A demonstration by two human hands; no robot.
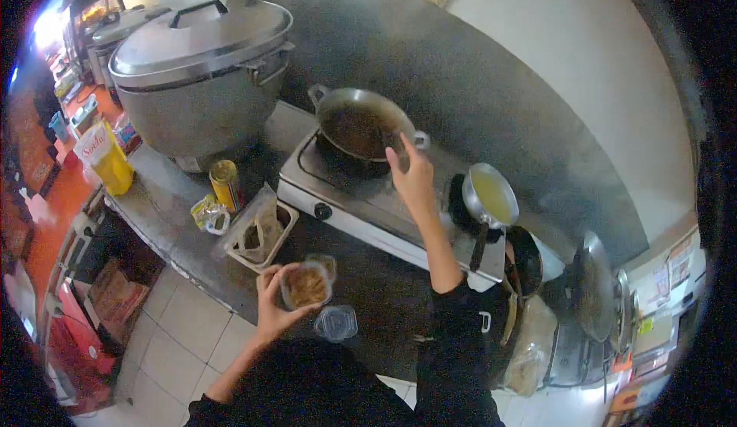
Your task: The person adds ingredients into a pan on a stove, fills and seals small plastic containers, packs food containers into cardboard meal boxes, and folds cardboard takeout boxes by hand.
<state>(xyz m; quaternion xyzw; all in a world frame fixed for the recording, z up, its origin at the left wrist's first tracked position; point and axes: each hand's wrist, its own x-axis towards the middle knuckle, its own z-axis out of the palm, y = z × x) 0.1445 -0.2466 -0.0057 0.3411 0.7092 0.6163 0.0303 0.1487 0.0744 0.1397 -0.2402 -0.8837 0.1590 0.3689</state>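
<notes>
My left hand [275, 308] is wrapped round a small clear plastic tub [305, 287] of brown, shredded-looking food, above the dark counter. Close behind it stands a second clear tub [326, 264] with contents I cannot make out. A clear plastic lid or shallow tub [338, 323] lies just to the right. My right hand [414, 173] reaches over the near right edge of a two-handled wok [357, 124] on the gas stove [368, 212]. Its thumb and forefinger are apart, with nothing visible between them. Dark liquid or residue covers the wok's inside.
A small pan [491, 195] of yellowish liquid sits on the right burner, its handle toward me. A metal tray [278, 239] holding a plastic bag, a yellow can [224, 183] and a yellow pouch [107, 158] stand left. Behind them rises a large lidded pot [199, 81].
</notes>
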